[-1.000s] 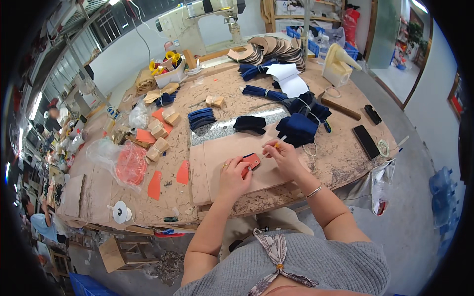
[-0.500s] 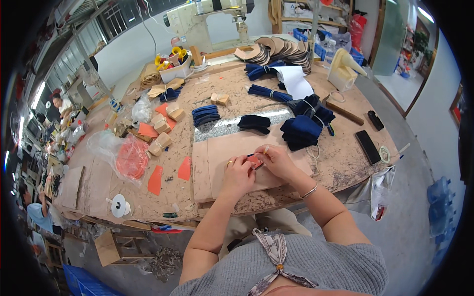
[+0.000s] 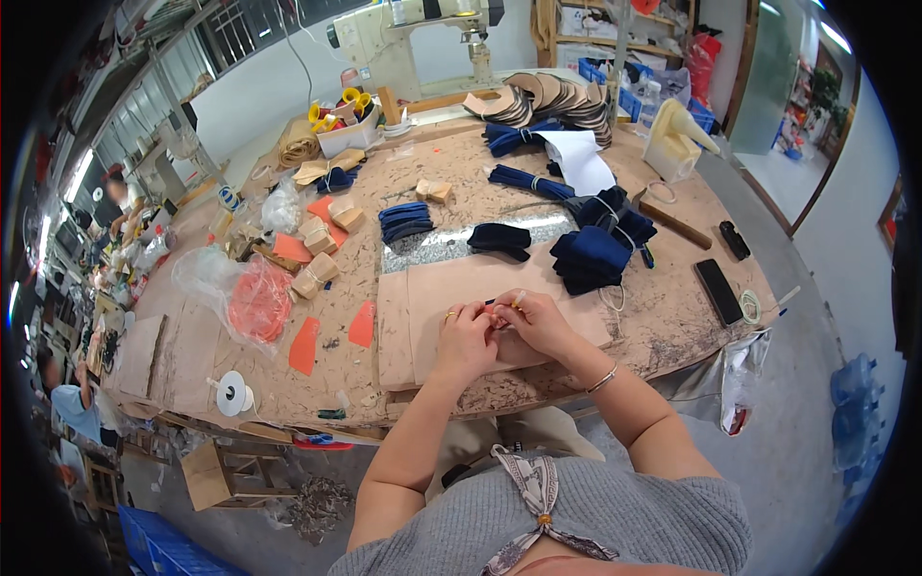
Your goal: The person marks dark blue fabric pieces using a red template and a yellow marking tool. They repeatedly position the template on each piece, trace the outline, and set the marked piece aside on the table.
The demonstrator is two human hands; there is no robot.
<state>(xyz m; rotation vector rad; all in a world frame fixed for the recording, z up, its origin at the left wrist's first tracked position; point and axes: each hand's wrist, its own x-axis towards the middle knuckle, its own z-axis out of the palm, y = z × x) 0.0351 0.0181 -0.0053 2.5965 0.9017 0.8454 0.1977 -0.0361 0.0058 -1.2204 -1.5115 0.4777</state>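
Note:
My left hand (image 3: pixel 468 343) and my right hand (image 3: pixel 536 324) meet over pale tan boards (image 3: pixel 442 288) near the table's front edge. Fingertips of both are pinched together on a small orange piece (image 3: pixel 497 314), mostly hidden by the fingers. A bit of dark blue shows at the left fingertips. Something pale and narrow sits at the right index finger; I cannot tell what it is. Just beyond the hands lies a stack of curved navy pieces (image 3: pixel 499 239). A larger navy bundle (image 3: pixel 590 257) is to the right, and blue strips (image 3: pixel 405 222) are stacked to the left.
Two loose orange pieces (image 3: pixel 303 347) and a plastic bag of orange pieces (image 3: pixel 257 305) lie left. A white spool (image 3: pixel 232 394) stands at the near left edge. To the right are a phone (image 3: pixel 718 291), a wooden handle (image 3: pixel 678 222) and a glue bottle (image 3: pixel 672 140).
My fingers have closed further over the orange piece, which showed more plainly before. The right fingertips have shifted slightly down and closer to the left ones. The view has tilted a little.

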